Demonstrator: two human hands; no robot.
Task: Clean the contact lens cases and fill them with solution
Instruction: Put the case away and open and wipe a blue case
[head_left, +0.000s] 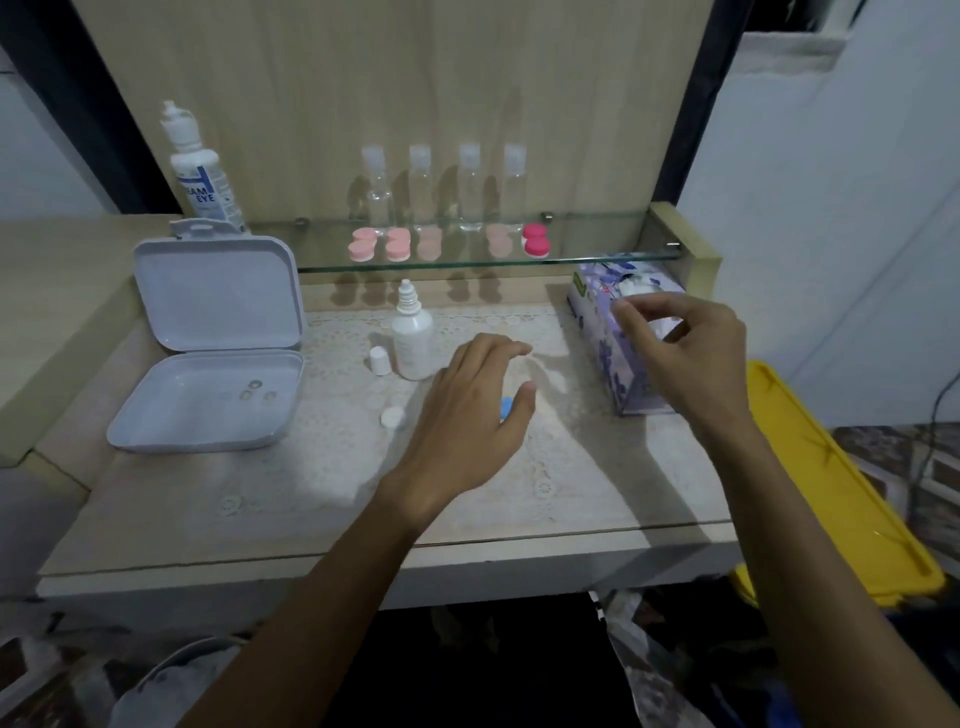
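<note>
- A tall solution bottle (200, 171) stands upright at the far left end of the glass shelf (597, 260), cap on, leaning a little in this wide view.
- Below it a white box (208, 389) lies open on the surface (311, 519), lid (218, 291) raised toward the wall; three small rings (254, 391) sit in its tray.
- A small cap (380, 360) stands just left of a dropper bottle (413, 332), which is upright with its bare nozzle pointing up.
- A round white lid (392, 416) lies flat near the left hand.
- On the shelf, five pink lens cases (362, 244) sit in a row, each with its long axis running front to back; the rightmost case (536, 240) is a deeper pink. Four clear bottles (470, 187) stand upright behind them.
- The left hand (467, 415) hovers palm down over the lace mat (545, 467), fingers loosely curved, grip wide. A blue piece (506, 407) shows under its thumb side; whether the hand touches it cannot be told, and neither can what it is or which way it points.
- The right hand (685, 353) is raised over the tissue box (618, 338), thumb and forefinger narrowed to a pinch at the white tissue (644, 296); blur hides whether they actually grip it.
- The tissue box lies with its long axis running front to back, at the surface's right edge.
- A yellow bin (841, 493) sits beyond that, lower down.
</note>
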